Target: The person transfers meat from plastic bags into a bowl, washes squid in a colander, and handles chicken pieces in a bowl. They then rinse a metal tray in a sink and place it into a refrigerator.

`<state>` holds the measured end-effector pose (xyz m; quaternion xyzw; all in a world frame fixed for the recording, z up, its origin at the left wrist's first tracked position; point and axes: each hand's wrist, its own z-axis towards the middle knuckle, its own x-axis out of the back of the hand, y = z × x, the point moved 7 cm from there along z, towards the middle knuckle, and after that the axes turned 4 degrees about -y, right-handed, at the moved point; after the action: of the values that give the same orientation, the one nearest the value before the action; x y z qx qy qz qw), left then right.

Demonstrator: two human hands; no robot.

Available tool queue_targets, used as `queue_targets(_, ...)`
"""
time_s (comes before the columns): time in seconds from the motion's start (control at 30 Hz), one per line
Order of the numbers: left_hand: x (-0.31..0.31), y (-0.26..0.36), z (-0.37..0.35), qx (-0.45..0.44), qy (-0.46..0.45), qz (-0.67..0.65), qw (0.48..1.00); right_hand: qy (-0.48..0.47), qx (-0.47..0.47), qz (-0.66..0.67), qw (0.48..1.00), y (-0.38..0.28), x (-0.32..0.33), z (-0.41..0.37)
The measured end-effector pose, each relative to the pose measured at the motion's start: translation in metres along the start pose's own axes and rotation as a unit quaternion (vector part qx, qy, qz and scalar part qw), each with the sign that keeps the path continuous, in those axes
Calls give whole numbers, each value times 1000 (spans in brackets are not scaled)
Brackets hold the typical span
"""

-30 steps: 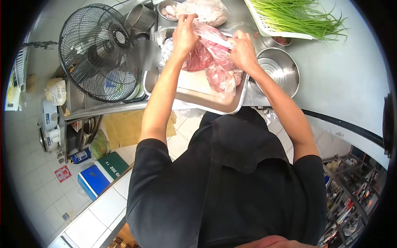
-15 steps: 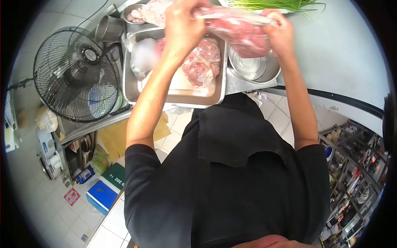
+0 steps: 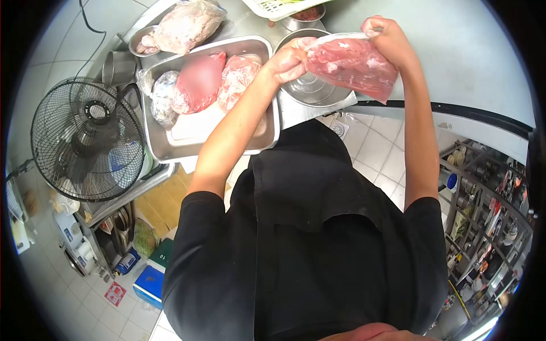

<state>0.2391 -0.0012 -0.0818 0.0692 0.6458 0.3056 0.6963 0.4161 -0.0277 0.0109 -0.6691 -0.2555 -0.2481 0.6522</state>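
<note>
A transparent plastic bag of raw red meat (image 3: 354,65) is stretched between my two hands. My left hand (image 3: 288,60) is closed on its left upper corner, fingers wrapped in the plastic. At the right upper corner, my right hand (image 3: 389,38) grips the bag too, with the fingers curled in. The bag hangs partly over a round metal pot (image 3: 310,94) and hides some of its rim. Left of that, a steel tray (image 3: 213,149) holds a red piece of meat (image 3: 196,85), partly blurred, between a bagged pale bundle (image 3: 165,99) and more bagged meat (image 3: 239,79).
Behind the tray lies a bag of pale meat (image 3: 190,25) beside a small metal bowl (image 3: 145,42). A black fan (image 3: 91,136) stands at the left. A white basket (image 3: 278,7) and a bowl of red meat (image 3: 307,17) are at the back. Crowded shelves (image 3: 483,227) stand right.
The bag of meat has come down and now hangs flatter between my hands. My left hand has moved right and lower. The view has shifted, showing more of the tray.
</note>
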Motion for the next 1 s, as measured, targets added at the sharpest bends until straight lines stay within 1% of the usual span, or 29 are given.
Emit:
queue_targets(0.03, 6, -5, -1, -9, 31, -42, 999, -1, -2, 1, 1000, 9, -4, 7)
queue_targets(0.07, 12, -9, -1, -18, 61, -83, 995, -33, -49, 32, 998, 24, -15, 15)
queue_targets(0.1, 15, -10, -2, -34, 54, -90, 994, -64, -95, 62, 991, 34, -25, 17)
queue_targets(0.13, 11, -11, 1, -31, 52, -90, 994, -61, -97, 62, 992, 31, -29, 18)
queue_targets(0.17, 23, -14, -5, -34, 175, -99, 979, -41, -121, 161, 979, 32, -34, 19)
queue_targets(0.2, 31, -18, -14, -38, 297, -107, 948, -23, -145, 258, 955, 35, -39, 17)
queue_targets(0.23, 30, -18, -16, -37, 340, -97, 935, -31, -98, 235, 967, 44, -42, 21)
queue_targets(0.27, 36, -21, -15, -39, 341, -97, 934, -34, -96, 235, 967, 60, -43, 14)
queue_targets(0.3, 51, -28, -20, -18, 371, -56, 927, 31, -74, 108, 991, 58, -33, 0)
queue_targets(0.33, 64, -35, -27, 2, 401, -17, 916, 96, -49, -22, 994, 50, -25, -18)
queue_targets(0.37, 70, -43, -30, 33, 385, -14, 922, 102, -61, -99, 988, 52, -27, -42)
queue_targets(0.4, 60, -42, -35, 47, 439, 45, 896, 108, -69, -177, 976, 48, -29, -63)
queue_targets(0.43, 56, -43, -33, 49, 451, 43, 890, 56, -144, -133, 979, 48, -34, -75)
queue_targets(0.47, 54, -47, -36, 56, 464, 39, 883, 2, -223, -88, 971, 50, -44, -89)
queue_targets(0.5, 54, -50, -39, 57, 469, 34, 881, -6, -224, -86, 971, 48, -52, -97)
queue_targets(0.57, 56, -49, -41, 86, 490, 48, 866, 19, -174, -49, 983, 37, -65, -101)
queue_targets(0.6, 54, -49, -40, 86, 492, 51, 865, 20, -173, -45, 984, 31, -72, -100)
queue_targets(0.67, 52, -45, -48, 91, 547, 97, 827, 10, -145, -181, 973, 14, -84, -96)
queue_targets(0.7, 60, -46, -49, 92, 547, 101, 826, 28, -115, -221, 968, 14, -89, -93)
queue_targets(0.77, 84, -52, -52, 52, 529, 67, 844, 24, -125, -232, 964, 12, -95, -93)
queue_targets(0.8, 78, -52, -52, 53, 530, 66, 844, 17, -134, -246, 960, 11, -98, -93)
queue_targets(0.83, 66, -45, -52, 41, 530, 110, 840, 15, -135, -246, 960, 7, -98, -94)
queue_targets(0.87, 57, -39, -50, 29, 529, 155, 834, -11, -139, -251, 958, 1, -97, -94)
queue_targets(0.9, 79, -40, -55, -57, 568, 315, 758, -37, -144, -256, 955, -3, -96, -94)
queue_targets(0.93, 49, -33, -56, -56, 568, 313, 759, -38, -145, -257, 955, -4, -91, -93)
queue_targets(0.97, -6, -17, -43, -85, 445, 556, 697, -18, -137, -263, 955, -6, -82, -91)
queue_targets(1.0, -57, -16, -28, -108, 286, 755, 580, 3, -128, -270, 954, -6, -75, -90)
